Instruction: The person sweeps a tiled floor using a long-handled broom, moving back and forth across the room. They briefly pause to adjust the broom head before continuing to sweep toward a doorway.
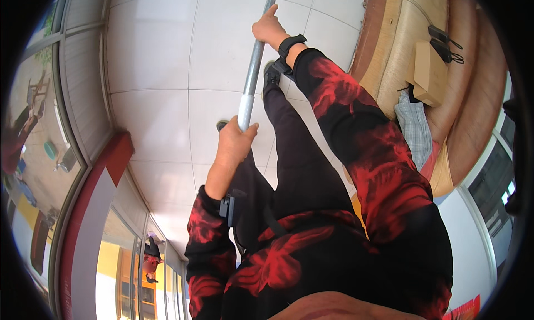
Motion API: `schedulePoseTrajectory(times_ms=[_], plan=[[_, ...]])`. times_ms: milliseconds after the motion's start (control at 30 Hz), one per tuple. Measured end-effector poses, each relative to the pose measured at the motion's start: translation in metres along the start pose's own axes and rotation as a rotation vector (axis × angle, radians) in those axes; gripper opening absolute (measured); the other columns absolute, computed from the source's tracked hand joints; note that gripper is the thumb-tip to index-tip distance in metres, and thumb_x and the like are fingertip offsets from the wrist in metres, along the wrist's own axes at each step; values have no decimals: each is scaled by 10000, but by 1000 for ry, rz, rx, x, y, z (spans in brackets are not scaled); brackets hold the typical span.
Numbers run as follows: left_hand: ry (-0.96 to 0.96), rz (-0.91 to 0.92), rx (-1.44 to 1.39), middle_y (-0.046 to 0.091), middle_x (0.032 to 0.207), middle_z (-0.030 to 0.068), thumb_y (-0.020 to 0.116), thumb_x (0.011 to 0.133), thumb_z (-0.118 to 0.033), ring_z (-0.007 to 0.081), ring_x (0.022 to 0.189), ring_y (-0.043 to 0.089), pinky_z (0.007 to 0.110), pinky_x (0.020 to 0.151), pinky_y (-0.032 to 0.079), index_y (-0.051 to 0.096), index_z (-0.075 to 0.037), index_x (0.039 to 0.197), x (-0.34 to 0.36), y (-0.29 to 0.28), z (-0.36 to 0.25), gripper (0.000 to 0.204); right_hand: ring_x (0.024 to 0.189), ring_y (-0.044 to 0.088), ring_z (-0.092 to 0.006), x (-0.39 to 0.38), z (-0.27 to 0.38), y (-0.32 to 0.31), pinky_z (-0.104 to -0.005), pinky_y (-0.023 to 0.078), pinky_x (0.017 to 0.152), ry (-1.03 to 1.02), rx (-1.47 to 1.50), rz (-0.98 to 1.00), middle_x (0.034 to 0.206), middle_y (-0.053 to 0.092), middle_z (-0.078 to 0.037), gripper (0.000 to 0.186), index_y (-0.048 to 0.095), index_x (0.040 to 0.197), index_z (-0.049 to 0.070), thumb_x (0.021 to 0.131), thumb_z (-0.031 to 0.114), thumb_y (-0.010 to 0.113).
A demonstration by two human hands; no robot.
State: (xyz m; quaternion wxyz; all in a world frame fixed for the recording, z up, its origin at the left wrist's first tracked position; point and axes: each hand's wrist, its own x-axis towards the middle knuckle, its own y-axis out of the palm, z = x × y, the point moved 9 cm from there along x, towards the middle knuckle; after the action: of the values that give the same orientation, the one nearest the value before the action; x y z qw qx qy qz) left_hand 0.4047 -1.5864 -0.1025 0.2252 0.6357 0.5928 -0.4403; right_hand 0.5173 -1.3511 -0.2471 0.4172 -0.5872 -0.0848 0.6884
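A long silvery metal pole [257, 64] runs from between my legs up past the top edge of the view, where its far end is out of sight. My left hand [233, 144] grips its near end, just below a paler, thicker sleeve on the pole. Farther up, my right hand [269, 28] is closed round the shaft with one finger pointing out along it. Both wrists wear black bands. My feet in dark shoes [272, 73] stand on the tiles beside the pole.
Pale tiled floor [150, 53] spreads ahead. At the right stands a brown padded sofa [473, 97] with a woven mat, a cardboard box [431, 74], black corded items [441, 45] and a checked cloth [413, 125]. Framed glass panels [50, 108] and a red-and-white post [92, 203] line the left.
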Motion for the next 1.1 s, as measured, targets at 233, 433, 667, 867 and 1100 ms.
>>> schedulePoseTrajectory(times_ms=[233,433,667,867,1100], plan=[[-101,3,155,603,713,238,647,781,-270,382,689,615,402,590,473,562,29,931,-124,-26,118,346,965,593,-340,-56,-60,100,-393,468,836,132,168,29,1072,560,-263,935,-156,1339,-77,764,147,547],[-237,46,331,591,688,255,671,758,-276,416,670,599,422,547,467,574,30,937,-319,-73,249,367,811,592,-357,-224,-93,214,-409,476,729,91,477,39,975,553,-289,851,-106,1344,-78,765,65,501],[-240,10,485,596,674,230,670,756,-306,413,665,595,439,556,457,615,-15,913,-501,-69,365,335,545,589,-306,-389,-134,326,-387,494,531,191,387,282,689,586,-219,890,-188,1309,-102,782,81,506],[-446,13,476,578,630,230,673,752,-274,397,619,594,429,529,443,594,12,844,-403,-51,288,311,498,573,-235,-277,-127,262,-341,483,464,186,537,205,715,578,-190,848,-114,1351,-50,798,85,515],[-153,-22,331,542,581,130,665,757,-209,157,534,513,350,506,429,559,40,815,-115,12,63,277,818,590,-387,-40,-105,39,-415,499,675,109,630,-58,963,543,-304,855,-87,1355,-37,758,95,510]])
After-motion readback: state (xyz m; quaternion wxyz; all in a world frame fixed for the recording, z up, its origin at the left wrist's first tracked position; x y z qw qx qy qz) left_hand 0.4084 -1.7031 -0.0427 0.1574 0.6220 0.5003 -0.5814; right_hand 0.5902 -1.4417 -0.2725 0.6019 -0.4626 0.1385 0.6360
